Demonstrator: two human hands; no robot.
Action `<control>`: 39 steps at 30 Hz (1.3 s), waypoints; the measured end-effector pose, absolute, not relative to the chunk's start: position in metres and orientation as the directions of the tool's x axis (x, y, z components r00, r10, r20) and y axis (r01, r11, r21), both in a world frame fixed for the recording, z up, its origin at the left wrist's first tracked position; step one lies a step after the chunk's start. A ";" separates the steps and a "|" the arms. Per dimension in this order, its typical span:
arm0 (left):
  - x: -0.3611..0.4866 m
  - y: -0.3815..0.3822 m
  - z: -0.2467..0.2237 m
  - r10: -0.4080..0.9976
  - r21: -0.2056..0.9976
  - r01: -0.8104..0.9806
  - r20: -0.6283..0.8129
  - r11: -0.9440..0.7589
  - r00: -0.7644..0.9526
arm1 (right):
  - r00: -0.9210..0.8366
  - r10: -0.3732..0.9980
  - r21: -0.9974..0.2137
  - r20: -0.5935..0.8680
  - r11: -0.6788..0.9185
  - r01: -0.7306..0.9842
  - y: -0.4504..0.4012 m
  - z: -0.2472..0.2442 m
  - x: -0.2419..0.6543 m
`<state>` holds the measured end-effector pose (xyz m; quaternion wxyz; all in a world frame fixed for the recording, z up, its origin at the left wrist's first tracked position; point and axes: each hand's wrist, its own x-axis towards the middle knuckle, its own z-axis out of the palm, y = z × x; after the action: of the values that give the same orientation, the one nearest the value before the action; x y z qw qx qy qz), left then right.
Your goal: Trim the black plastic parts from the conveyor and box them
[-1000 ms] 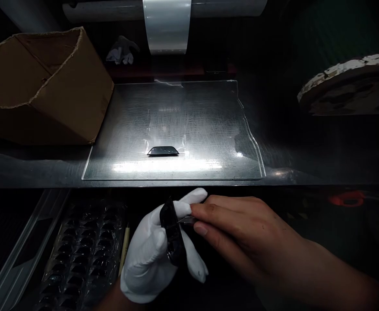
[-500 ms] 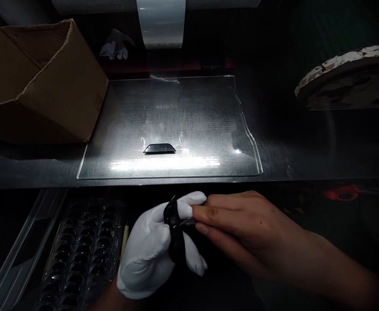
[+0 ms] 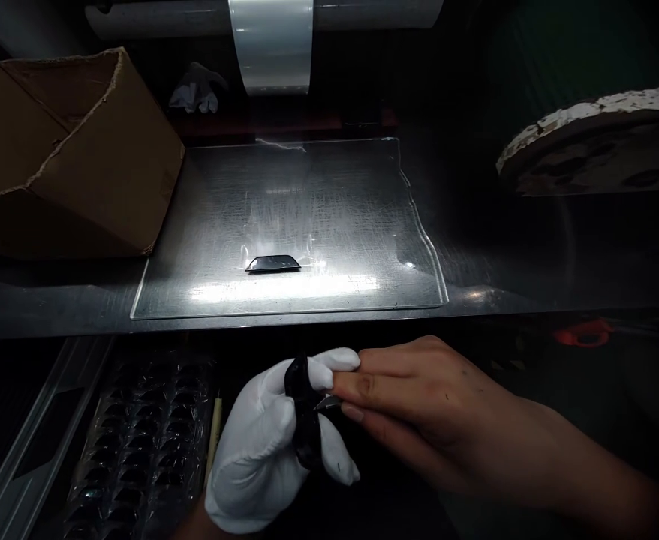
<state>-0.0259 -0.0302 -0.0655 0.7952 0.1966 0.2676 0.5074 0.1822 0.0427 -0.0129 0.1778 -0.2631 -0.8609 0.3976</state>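
My left hand (image 3: 259,442), in a white glove, holds a glossy black curved part (image 3: 305,420) upright between thumb and fingers. Bare and coming from the right, my right hand (image 3: 425,409) pinches a small thin metal blade (image 3: 328,402), its tip against or very near the part's right side. Its fingertips meet the gloved fingers. Beyond both hands, a small black trapezoid piece (image 3: 274,263) lies on a clear glass sheet (image 3: 352,202) with scratches.
An open cardboard box (image 3: 104,165) stands at the back left. Below it is a clear tray (image 3: 138,442) of black parts. Red-handled scissors, partly visible (image 3: 582,332), lie at right. A film roll (image 3: 273,49) hangs at the back, a white glove (image 3: 197,90) beside it.
The view has shifted slightly, so the bench things appear a little lower and further left. Both hands keep their hold, and the black part is tilted slightly differently.
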 end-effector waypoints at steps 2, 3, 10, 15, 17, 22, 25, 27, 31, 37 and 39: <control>-0.025 -0.031 -0.066 0.921 0.599 -0.701 -0.224 0.388 0.319 | -0.801 0.591 -0.779 0.090 0.543 0.314 0.042 -0.014 0.183; -0.024 -0.031 -0.066 0.924 0.610 -0.694 -0.228 0.382 0.308 | -0.802 0.591 -0.782 0.088 0.540 0.311 0.042 -0.015 0.183; -0.022 -0.033 -0.067 0.917 0.547 -0.736 -0.217 0.398 0.335 | -0.825 0.564 -0.801 0.032 0.509 0.316 0.036 -0.014 0.185; -0.026 -0.032 -0.065 0.904 0.533 -0.731 -0.219 0.426 0.367 | -0.790 0.610 -0.804 0.070 0.503 0.317 0.035 -0.010 0.187; -0.029 -0.032 -0.064 0.897 0.531 -0.724 -0.226 0.440 0.380 | -0.752 0.650 -0.783 0.114 0.525 0.335 0.035 -0.008 0.186; -0.031 -0.031 -0.061 0.895 0.539 -0.715 -0.233 0.445 0.381 | -0.708 0.692 -0.735 0.136 0.551 0.397 0.031 -0.006 0.181; -0.032 -0.032 -0.062 0.891 0.554 -0.700 -0.228 0.450 0.393 | -0.717 0.686 -0.733 0.125 0.550 0.399 0.032 -0.006 0.179; -0.033 -0.032 -0.061 0.887 0.553 -0.695 -0.242 0.459 0.394 | -0.729 0.675 -0.734 0.112 0.551 0.398 0.033 -0.005 0.178; -0.033 -0.030 -0.059 0.883 0.546 -0.695 -0.253 0.468 0.396 | -0.777 0.627 -0.740 0.060 0.550 0.386 0.035 0.001 0.180; -0.031 -0.026 -0.050 0.876 0.579 -0.658 -0.288 0.481 0.387 | -0.710 0.700 -0.695 0.083 0.551 0.462 0.032 0.003 0.184; -0.030 -0.024 -0.047 0.872 0.623 -0.611 -0.317 0.488 0.374 | -0.655 0.747 -0.653 0.113 0.553 0.518 0.031 0.002 0.184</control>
<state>-0.0300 -0.0241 -0.0467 0.8026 0.2064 0.3160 0.4619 0.1838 0.0308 0.0021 0.1929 -0.3677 -0.8599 0.2969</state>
